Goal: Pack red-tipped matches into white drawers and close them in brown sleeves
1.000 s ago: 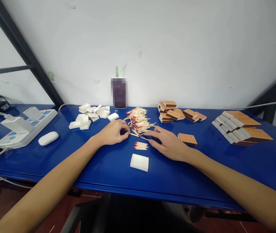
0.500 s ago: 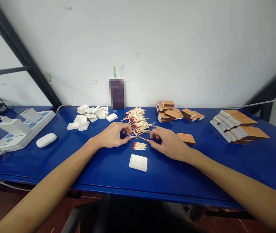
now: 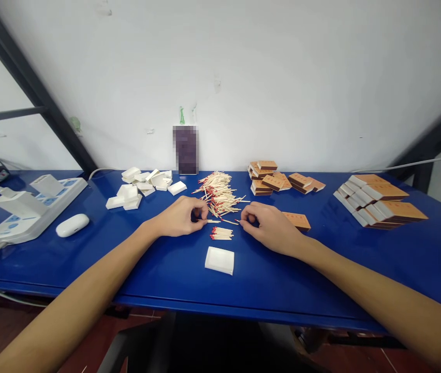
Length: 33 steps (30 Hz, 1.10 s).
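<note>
Two-handed, in front of the match pile (image 3: 220, 190): pinching matches (image 3: 213, 221) near one end with left hand (image 3: 177, 216), presumably keeping them aligned; with right hand (image 3: 269, 225) narrowed, cannot tell if gripping the loose match (image 3: 230, 221).

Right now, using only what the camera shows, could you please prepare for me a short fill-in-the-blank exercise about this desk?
The left hand pinches matches between a finger and the ____.
The heads in the small row of matches are coloured ____.
Seen by the wearer, the lone matchbox lies to the ____ of the large match pile.
The desk is coloured ____.

Missing words: thumb; red; right; blue.
</note>
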Each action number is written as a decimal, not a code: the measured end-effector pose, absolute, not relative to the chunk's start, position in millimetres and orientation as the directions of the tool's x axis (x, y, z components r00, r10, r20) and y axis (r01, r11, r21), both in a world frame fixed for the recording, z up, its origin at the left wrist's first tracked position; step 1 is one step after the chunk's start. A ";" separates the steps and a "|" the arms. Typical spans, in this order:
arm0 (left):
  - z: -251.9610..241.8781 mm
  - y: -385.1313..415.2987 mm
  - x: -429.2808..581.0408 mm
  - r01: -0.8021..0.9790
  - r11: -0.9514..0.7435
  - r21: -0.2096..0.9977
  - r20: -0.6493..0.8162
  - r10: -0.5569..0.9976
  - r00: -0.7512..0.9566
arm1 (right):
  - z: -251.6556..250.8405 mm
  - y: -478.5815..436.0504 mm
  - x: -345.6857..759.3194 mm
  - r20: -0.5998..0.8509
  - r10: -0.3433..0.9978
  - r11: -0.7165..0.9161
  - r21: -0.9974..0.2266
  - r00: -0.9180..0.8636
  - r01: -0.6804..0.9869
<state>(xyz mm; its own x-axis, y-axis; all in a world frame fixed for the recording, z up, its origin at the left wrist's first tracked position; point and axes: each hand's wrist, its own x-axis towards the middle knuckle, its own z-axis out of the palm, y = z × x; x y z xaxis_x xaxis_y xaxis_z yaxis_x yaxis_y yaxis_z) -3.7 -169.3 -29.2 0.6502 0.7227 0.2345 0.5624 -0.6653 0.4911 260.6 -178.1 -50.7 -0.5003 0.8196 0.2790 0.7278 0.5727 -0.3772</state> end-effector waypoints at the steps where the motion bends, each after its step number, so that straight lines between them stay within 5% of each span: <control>1: -29.0 -169.7 -3.2 0.561 -0.663 0.495 0.230 0.723 0.652 | -50.9 -177.6 260.1 0.280 0.821 0.571 -0.381 -0.498 0.727; 27: -42.0 -175.1 24.6 0.447 -0.555 0.701 0.298 0.799 0.523 | -50.4 -174.3 248.7 0.300 0.761 0.646 -0.441 -0.575 0.623; 33: -37.1 -170.2 11.9 0.553 -0.635 0.539 0.450 0.772 0.449 | -50.7 -176.4 251.3 0.297 0.694 0.710 -0.429 -0.656 0.558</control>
